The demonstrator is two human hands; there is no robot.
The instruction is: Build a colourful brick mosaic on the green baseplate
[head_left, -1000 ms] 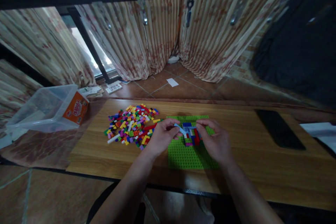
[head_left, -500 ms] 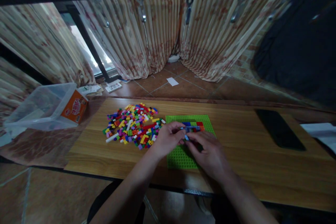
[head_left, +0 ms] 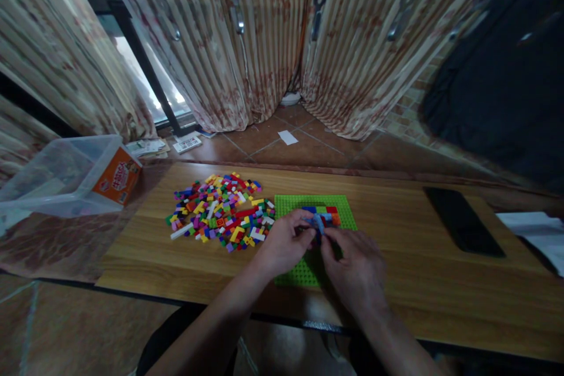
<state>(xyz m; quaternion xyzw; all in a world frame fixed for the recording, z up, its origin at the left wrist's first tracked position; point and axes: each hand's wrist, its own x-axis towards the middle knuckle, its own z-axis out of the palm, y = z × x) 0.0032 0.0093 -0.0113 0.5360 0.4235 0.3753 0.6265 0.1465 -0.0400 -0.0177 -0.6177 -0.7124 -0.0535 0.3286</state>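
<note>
Both hands meet over a green studded baseplate (head_left: 293, 202). My left hand (head_left: 286, 244) is closed, thumb and fingers pinching light blue toy bricks (head_left: 318, 222) from the left. From the right, my right hand (head_left: 352, 258) closes its fingertips on the lower end of the same light blue bricks. How many pieces are held, and whether they touch the plate, I cannot tell. Just behind the fingers, a row of blue, green and red bricks (head_left: 330, 210) sits on the plate, with an orange one at its right. Part of the row is hidden by the fingers.
Left of the baseplate lies a heap of loose coloured bricks (head_left: 220, 208). A black phone-like slab (head_left: 462, 220) rests on the right of the wooden table (head_left: 405, 282). Beyond the table's left end stands a clear plastic bin (head_left: 57, 170); white paper (head_left: 540, 235) lies at far right.
The light blue bricks have turned to a more upright angle between my fingers. My right hand has shifted slightly downward, and the camera view has moved a little.
</note>
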